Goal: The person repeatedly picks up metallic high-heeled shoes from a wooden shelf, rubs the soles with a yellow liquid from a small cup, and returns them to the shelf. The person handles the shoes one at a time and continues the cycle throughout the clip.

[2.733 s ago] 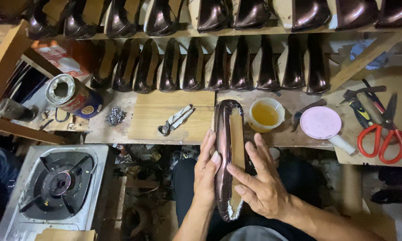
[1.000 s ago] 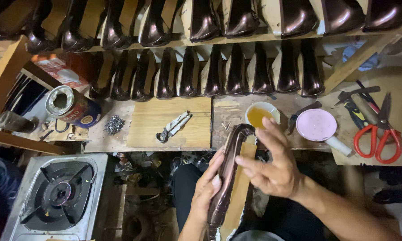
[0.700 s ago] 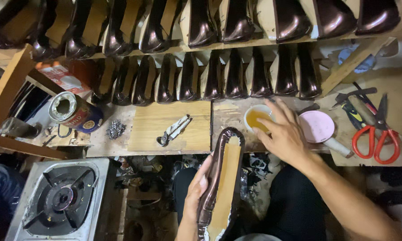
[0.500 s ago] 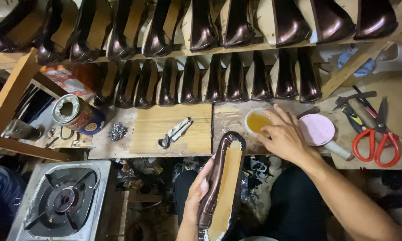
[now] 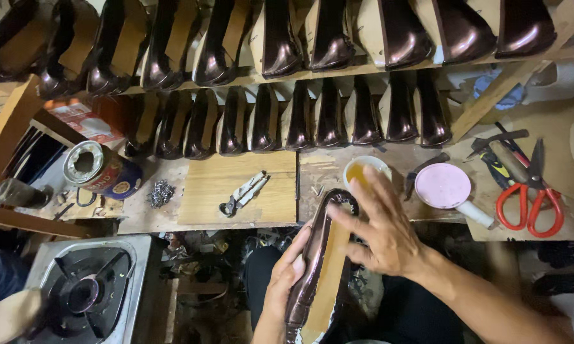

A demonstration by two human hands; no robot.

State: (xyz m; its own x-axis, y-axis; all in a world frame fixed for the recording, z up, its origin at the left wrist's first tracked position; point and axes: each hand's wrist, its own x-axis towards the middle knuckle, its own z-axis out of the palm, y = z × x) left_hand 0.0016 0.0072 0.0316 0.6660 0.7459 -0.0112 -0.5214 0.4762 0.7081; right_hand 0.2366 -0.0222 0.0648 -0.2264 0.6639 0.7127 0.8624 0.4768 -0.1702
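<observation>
My left hand (image 5: 285,275) grips a dark brown shoe upper on a last (image 5: 317,261), sole side up, with its tan insole showing. My right hand (image 5: 381,228) hovers over the toe end of that shoe, fingers spread and holding nothing. Just behind the right hand stands a small white cup of yellow glue (image 5: 361,170) on the wooden bench (image 5: 242,191).
Rows of dark brown lasted shoes (image 5: 312,114) fill two shelves at the back. Pincers (image 5: 242,192), a pile of nails (image 5: 160,192), a tin can (image 5: 99,169), a pink lid (image 5: 442,186) and red scissors (image 5: 529,197) lie on the bench. A gas stove (image 5: 86,290) sits lower left.
My right hand went from the shoe to the glue cup, then came back over the shoe's toe. My left hand has kept hold of the shoe, tilting it.
</observation>
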